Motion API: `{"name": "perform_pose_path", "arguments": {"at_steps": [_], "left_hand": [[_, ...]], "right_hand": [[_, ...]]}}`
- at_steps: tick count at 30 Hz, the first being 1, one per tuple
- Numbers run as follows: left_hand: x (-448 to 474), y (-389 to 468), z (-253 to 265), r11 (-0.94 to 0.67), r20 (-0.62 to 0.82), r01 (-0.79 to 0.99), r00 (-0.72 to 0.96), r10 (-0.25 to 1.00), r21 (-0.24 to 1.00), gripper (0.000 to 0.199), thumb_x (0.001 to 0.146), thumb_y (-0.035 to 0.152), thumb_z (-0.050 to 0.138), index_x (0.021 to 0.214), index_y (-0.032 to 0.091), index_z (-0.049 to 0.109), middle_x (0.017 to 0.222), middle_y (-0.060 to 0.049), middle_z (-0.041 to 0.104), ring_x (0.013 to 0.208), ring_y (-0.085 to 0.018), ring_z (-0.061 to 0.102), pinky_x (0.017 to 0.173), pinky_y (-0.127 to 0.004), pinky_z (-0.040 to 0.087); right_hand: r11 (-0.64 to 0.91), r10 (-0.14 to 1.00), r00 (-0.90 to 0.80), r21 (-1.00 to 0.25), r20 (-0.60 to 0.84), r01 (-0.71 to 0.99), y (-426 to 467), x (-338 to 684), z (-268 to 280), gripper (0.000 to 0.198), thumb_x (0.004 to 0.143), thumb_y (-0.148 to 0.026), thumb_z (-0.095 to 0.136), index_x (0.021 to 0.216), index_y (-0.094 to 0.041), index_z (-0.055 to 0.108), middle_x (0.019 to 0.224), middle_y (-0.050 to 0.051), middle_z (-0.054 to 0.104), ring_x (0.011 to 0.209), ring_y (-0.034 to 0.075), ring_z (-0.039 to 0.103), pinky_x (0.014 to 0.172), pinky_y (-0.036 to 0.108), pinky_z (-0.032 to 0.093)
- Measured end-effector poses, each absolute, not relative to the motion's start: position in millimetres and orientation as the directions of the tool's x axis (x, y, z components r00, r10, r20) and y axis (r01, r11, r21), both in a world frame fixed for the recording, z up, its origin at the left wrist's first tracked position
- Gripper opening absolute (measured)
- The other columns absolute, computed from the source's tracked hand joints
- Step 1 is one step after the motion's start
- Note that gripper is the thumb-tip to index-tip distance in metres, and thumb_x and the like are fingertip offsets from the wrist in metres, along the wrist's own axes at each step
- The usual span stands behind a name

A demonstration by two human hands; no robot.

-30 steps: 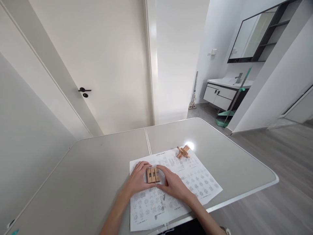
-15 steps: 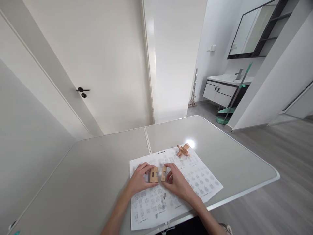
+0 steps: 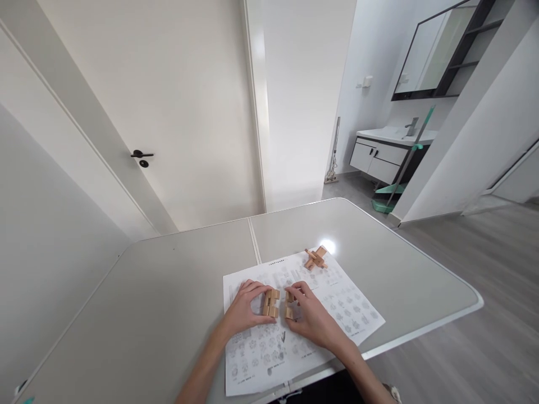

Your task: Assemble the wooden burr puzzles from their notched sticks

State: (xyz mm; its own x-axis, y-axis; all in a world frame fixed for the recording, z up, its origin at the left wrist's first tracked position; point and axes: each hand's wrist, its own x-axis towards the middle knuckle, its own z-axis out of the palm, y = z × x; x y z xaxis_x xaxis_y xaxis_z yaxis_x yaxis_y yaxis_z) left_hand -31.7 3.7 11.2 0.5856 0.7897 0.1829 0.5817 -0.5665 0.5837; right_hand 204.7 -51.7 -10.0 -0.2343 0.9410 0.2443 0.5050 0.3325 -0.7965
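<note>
Between the thumb and fingers of my left hand are two notched wooden puzzle pieces, pressed side by side. My right hand pinches another notched wooden puzzle piece by its ends, partly covered by the fingers. A narrow gap separates the pieces in the two hands. Below both hands lies a printed instruction sheet with rows of small grey diagrams. At the sheet's far right corner rests a crossed cluster of wooden puzzle pieces.
A light grey folding table with a centre seam carries everything. Behind it stands a white door with a black handle. To the right are a sink cabinet, a mop and a green dustpan.
Both hands have shifted slightly to the right with their wooden pieces. The pieces have turned a little, so their notches show differently. The crossed cluster has stayed put.
</note>
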Motion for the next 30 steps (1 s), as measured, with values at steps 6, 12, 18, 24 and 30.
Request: {"name": "perform_pose_path", "arguments": {"at_steps": [6, 12, 18, 24, 30], "left_hand": [[-40, 9, 8, -0.502, 0.124, 0.563, 0.576, 0.808, 0.656, 0.08, 0.061, 0.061, 0.089, 0.13, 0.029, 0.064, 0.121, -0.006, 0.069, 0.11, -0.028, 0.057, 0.106, -0.046, 0.04], [-42, 9, 8, -0.392, 0.073, 0.551, 0.511, 0.857, 0.737, 0.077, 0.061, 0.055, 0.091, 0.128, 0.028, 0.064, 0.111, -0.004, 0.068, 0.094, -0.023, 0.058, 0.093, -0.039, 0.047], [-34, 3, 8, -0.209, 0.026, 0.325, 0.488, 0.872, 0.923, 0.074, 0.07, 0.043, 0.089, 0.132, 0.025, 0.055, 0.099, -0.003, 0.067, 0.083, -0.018, 0.058, 0.08, -0.032, 0.048], [-26, -1, 1, -0.058, -0.001, 0.107, 0.478, 0.878, 0.993, 0.071, 0.076, 0.036, 0.086, 0.134, 0.025, 0.046, 0.092, -0.002, 0.067, 0.072, -0.013, 0.059, 0.065, -0.025, 0.043], [-20, -5, -3, -0.085, 0.021, 0.138, 0.411, 0.911, 0.987, 0.072, 0.075, 0.036, 0.086, 0.134, 0.025, 0.047, 0.097, -0.004, 0.069, 0.07, -0.012, 0.06, 0.063, -0.025, 0.044]], "right_hand": [[0.333, 0.942, -0.214, -0.793, 0.258, 0.51, -54, 207, -7, 0.066, 0.075, -0.01, 0.067, 0.136, -0.024, 0.049, 0.122, 0.009, 0.051, 0.111, 0.027, 0.06, 0.096, 0.041, 0.055], [0.316, 0.949, -0.149, -0.842, 0.279, 0.436, -54, 205, -2, 0.057, 0.075, -0.01, 0.066, 0.128, -0.024, 0.051, 0.127, 0.01, 0.05, 0.11, 0.026, 0.061, 0.098, 0.043, 0.054], [0.244, 0.968, -0.11, -0.943, 0.224, 0.227, -58, 193, 8, 0.055, 0.081, -0.024, 0.074, 0.13, -0.025, 0.048, 0.119, 0.007, 0.062, 0.104, 0.025, 0.066, 0.095, 0.041, 0.054], [0.169, 0.984, -0.074, -0.975, 0.16, 0.144, -59, 189, 10, 0.03, 0.09, -0.047, 0.068, 0.104, -0.022, 0.057, 0.079, 0.0, 0.06, 0.069, 0.018, 0.056, 0.066, 0.03, 0.048], [0.066, 0.989, -0.137, -0.994, 0.053, 0.089, -59, 189, 5, 0.036, 0.101, -0.056, 0.046, 0.115, -0.024, 0.057, 0.079, -0.001, 0.053, 0.068, 0.017, 0.05, 0.064, 0.029, 0.044]]}}
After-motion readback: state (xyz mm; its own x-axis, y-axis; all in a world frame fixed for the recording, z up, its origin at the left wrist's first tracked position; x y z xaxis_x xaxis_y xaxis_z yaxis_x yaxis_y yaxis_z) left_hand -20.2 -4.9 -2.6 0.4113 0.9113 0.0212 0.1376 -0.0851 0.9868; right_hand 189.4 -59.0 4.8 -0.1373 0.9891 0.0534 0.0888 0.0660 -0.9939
